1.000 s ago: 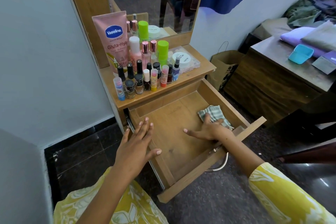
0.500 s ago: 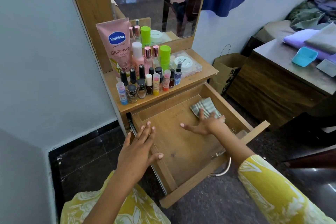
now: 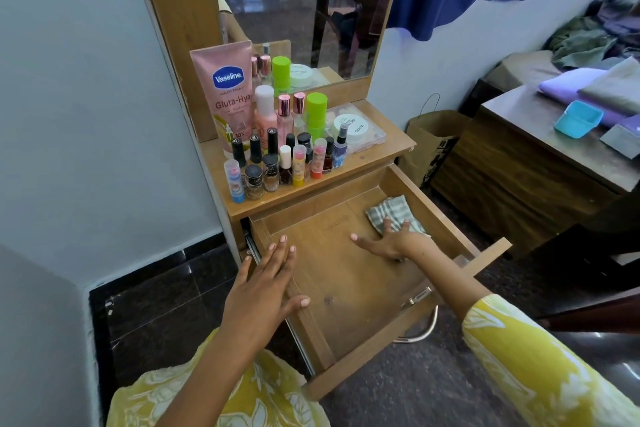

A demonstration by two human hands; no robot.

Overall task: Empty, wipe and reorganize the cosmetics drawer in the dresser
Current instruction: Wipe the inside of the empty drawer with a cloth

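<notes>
I see dresser [image 3: 377, 149] centre frame, mirror [image 3: 311, 3] above. Drawer [image 3: 332, 350] pulled out at lower centre. Pink tube [image 3: 227, 94] upper left of top reads "Vaseline", "Gluta-Hya". Round tub [image 3: 353, 126] reads "Zudio", I think. Checked cloth [image 3: 391, 211] in drawer's far right corner under my right hand [image 3: 391, 241], fingers flat, spread. Left hand [image 3: 266, 284] rests on drawer's left wall, fingers straight.

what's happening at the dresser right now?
A person is wiping out the pulled-open drawer. The right hand presses a checked cloth flat in the drawer's far right corner; the left hand rests open on the drawer's left edge. The drawer holds nothing else. The cosmetics stand on the dresser top.
</notes>
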